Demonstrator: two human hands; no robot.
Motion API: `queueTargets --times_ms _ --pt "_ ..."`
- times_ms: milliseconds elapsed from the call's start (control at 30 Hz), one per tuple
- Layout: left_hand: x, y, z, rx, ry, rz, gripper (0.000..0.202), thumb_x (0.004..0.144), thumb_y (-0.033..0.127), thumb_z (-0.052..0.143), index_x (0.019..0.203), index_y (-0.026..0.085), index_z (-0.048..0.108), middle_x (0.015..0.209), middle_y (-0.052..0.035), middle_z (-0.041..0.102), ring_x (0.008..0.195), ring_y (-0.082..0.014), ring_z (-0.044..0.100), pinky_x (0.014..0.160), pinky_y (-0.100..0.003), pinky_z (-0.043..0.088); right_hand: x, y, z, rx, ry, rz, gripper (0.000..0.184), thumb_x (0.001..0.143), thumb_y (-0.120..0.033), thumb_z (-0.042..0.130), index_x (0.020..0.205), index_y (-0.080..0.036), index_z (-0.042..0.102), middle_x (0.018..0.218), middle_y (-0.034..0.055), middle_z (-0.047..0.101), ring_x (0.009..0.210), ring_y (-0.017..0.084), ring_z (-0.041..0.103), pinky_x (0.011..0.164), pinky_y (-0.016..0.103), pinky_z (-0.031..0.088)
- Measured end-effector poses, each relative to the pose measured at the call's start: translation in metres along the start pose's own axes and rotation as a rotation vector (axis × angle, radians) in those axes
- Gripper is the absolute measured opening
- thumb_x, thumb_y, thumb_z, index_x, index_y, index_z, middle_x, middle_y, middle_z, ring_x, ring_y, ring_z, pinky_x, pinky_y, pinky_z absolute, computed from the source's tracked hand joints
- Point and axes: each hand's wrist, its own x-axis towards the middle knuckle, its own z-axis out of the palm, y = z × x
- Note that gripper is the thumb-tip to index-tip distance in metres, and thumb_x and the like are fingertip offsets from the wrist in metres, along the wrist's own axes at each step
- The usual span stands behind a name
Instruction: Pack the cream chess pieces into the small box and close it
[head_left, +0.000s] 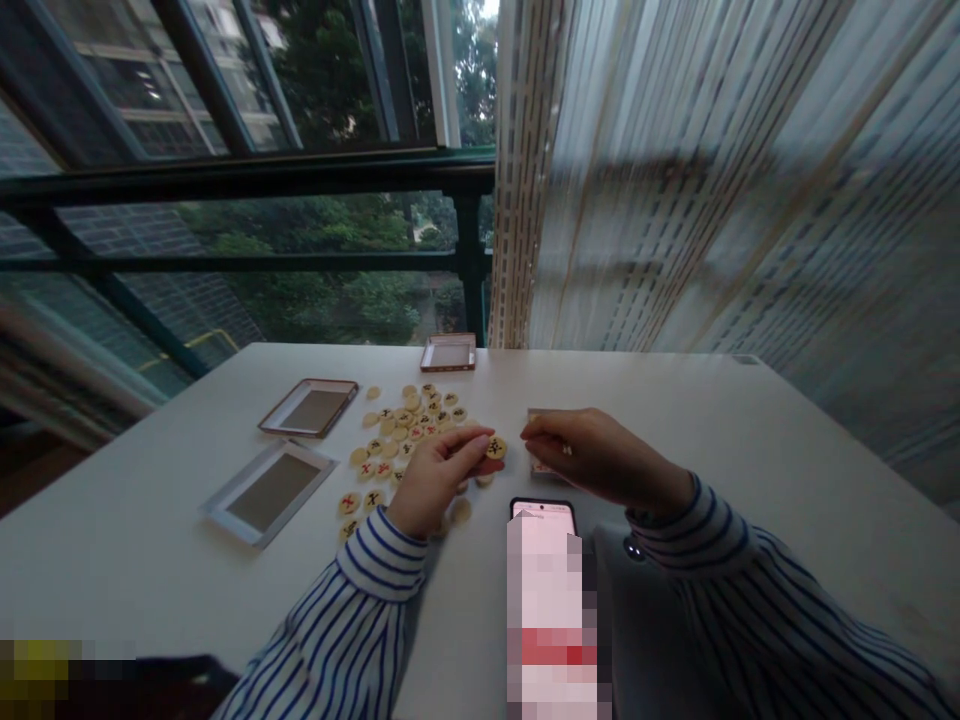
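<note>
A round, pale xiangqi piece (495,447) with a dark character is pinched between the thumb and fingers of my left hand (442,470). Beneath and beyond that hand, several more xiangqi pieces (386,425) lie scattered on the table, with red or dark characters; some show no character. My right hand (596,450) hovers to the right with fingers drawn together, and whatever they may hold is hidden. Below it is a small shallow box (540,467), mostly covered by the hand, with some red marks showing inside.
On the white table (135,530) are a brown-rimmed tray (330,430), a pale tray (217,508) and a small box lid (448,369) at the back. A phone (541,508) lies in front, a dark device (637,620) beside it. Railing (300,178) and curtain (675,250) border the far edge.
</note>
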Motion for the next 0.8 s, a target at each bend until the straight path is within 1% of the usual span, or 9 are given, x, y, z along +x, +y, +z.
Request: queueTargets --times_ms 67,200,300,367,567,700,800 --pt "0.001 0.004 0.006 -0.005 -0.002 0.006 0.029 0.070 0.030 0.069 0.093 0.014 0.065 0.073 -0.0034 0.066 0.068 -0.0155 0.068 0.042 -0.012 0.041 -0.001 0.001 -0.002 0.000 0.011 0.003 0.019 0.084 -0.023 0.047 0.091 -0.019 0.065 0.075 0.0014 0.065 0.062 0.009 0.053 0.059 0.022 0.035" --pt "0.005 0.011 0.018 0.010 0.003 0.025 0.030 0.069 0.030 0.069 0.093 0.012 0.065 0.075 -0.0048 0.068 0.069 -0.0158 0.068 0.057 -0.020 0.051 -0.002 0.005 -0.007 -0.006 0.035 -0.002 0.021 0.083 -0.022 0.048 0.095 -0.019 0.065 0.078 0.0024 0.067 0.068 0.012 0.057 0.064 0.023 0.039" --pt "0.010 0.014 0.025 -0.004 -0.012 0.050 0.029 0.070 0.030 0.069 0.093 0.013 0.066 0.076 -0.0041 0.069 0.067 -0.0133 0.067 0.064 -0.021 0.052 -0.003 0.009 -0.013 -0.023 0.068 0.006 0.023 0.082 -0.022 0.048 0.098 -0.020 0.065 0.083 0.0031 0.069 0.073 0.014 0.060 0.067 0.024 0.041" --pt "0.014 0.015 0.029 -0.015 -0.026 0.058 0.028 0.069 0.030 0.069 0.092 0.013 0.066 0.079 -0.0044 0.069 0.067 -0.0123 0.067 0.066 -0.021 0.052 -0.005 0.011 -0.019 -0.043 0.090 0.025 0.024 0.082 -0.022 0.048 0.098 -0.020 0.065 0.085 0.0031 0.069 0.074 0.014 0.061 0.066 0.024 0.042" --pt "0.029 0.020 0.042 -0.004 -0.051 0.096 0.028 0.068 0.028 0.070 0.092 0.013 0.067 0.082 -0.0058 0.069 0.068 -0.0126 0.066 0.069 -0.025 0.053 -0.008 0.015 -0.033 -0.099 0.128 0.083 0.022 0.082 -0.026 0.050 0.096 -0.020 0.065 0.081 0.0033 0.069 0.067 0.014 0.060 0.061 0.024 0.041" --pt "0.038 0.024 0.049 -0.007 -0.092 0.111 0.027 0.068 0.027 0.070 0.090 0.012 0.067 0.081 -0.0053 0.069 0.068 -0.0121 0.064 0.074 -0.028 0.052 -0.009 0.022 -0.033 -0.122 0.149 0.091 0.024 0.082 -0.028 0.050 0.099 -0.019 0.064 0.082 0.0033 0.068 0.068 0.014 0.059 0.063 0.025 0.042" --pt "0.046 0.027 0.052 -0.020 -0.123 0.122 0.025 0.068 0.026 0.069 0.089 0.012 0.068 0.079 -0.0044 0.069 0.066 -0.0110 0.063 0.074 -0.029 0.052 -0.009 0.026 -0.031 -0.127 0.168 0.086 0.026 0.081 -0.025 0.050 0.103 -0.020 0.062 0.085 0.0029 0.067 0.072 0.014 0.059 0.066 0.025 0.043"
